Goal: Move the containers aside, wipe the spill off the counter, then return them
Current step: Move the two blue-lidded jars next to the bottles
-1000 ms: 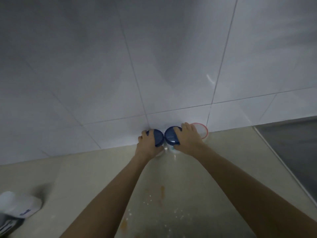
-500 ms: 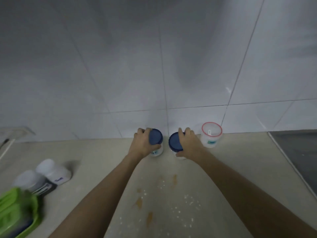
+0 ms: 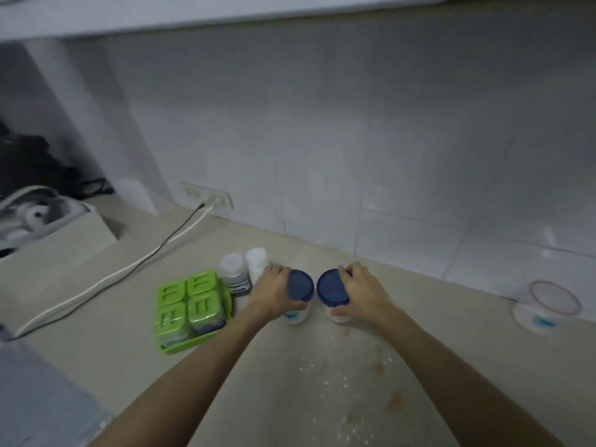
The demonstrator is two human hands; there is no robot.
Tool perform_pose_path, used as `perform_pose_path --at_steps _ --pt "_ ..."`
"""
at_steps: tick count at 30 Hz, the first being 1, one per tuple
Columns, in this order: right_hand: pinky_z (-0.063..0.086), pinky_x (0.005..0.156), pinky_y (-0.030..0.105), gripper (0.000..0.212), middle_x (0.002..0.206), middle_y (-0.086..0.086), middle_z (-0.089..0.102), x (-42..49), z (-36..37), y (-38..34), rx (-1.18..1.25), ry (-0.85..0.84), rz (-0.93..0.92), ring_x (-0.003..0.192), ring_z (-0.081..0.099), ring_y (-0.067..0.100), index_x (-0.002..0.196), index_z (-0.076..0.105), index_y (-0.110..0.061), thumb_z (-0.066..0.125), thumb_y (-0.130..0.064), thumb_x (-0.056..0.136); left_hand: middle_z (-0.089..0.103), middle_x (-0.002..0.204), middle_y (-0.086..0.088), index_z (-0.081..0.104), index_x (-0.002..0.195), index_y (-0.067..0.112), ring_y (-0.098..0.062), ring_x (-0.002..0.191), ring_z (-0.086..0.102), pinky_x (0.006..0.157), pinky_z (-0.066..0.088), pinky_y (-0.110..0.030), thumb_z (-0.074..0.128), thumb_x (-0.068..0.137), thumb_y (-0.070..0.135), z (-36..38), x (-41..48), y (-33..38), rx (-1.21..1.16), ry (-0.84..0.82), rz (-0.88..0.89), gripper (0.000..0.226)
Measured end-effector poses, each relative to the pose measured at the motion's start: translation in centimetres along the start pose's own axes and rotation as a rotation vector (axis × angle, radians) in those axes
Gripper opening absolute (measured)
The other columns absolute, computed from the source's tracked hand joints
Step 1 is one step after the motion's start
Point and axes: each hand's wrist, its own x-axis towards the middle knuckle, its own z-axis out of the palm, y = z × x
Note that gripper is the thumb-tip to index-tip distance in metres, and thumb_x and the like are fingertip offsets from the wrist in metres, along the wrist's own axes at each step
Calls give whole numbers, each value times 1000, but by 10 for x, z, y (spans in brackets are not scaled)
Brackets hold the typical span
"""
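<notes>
Two white containers with dark blue lids are side by side over the beige counter (image 3: 96, 317). My left hand (image 3: 274, 295) grips the left blue-lidded container (image 3: 300, 285) from its left side. My right hand (image 3: 361, 295) grips the right blue-lidded container (image 3: 332, 288) from its right side. A third white container with a red-rimmed clear lid (image 3: 548, 304) stands alone far to the right by the wall. The spill (image 3: 364, 391), brown drops and white specks, spreads on the counter in front of the held containers, between my forearms.
A green tray of green-lidded boxes (image 3: 190, 309) sits left of my left hand, with two white-capped bottles (image 3: 245, 269) behind it. Cables (image 3: 135, 269) run from a wall socket (image 3: 209, 196) across the counter. A box with white appliances (image 3: 48, 227) is at the far left.
Both hands have carried the two blue-lidded containers leftward, away from the red-rimmed container and up beside the white-capped bottles. The view has swung left, revealing the green tray, cables and socket.
</notes>
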Motion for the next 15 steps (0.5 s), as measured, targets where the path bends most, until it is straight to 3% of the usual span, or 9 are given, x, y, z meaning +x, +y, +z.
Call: perform_pose_path --at_steps 6,15 --pt "40 102 37 100 140 13 31 46 26 -61 37 -43 -33 126 36 30 148 16 -8 71 -48 75 55 123 -9 53 121 13 -26 113 46 91 40 -33 79 62 44 -14 0 -80 -40 31 -72 72" --pt "43 101 35 87 143 10 32 84 62 -88 225 -52 -40 127 40 27 144 29 -7 74 -33 75 55 121 -13 52 123 7 -31 109 47 93 41 -36 77 63 42 14 15 -131 -56 131 -60 74"
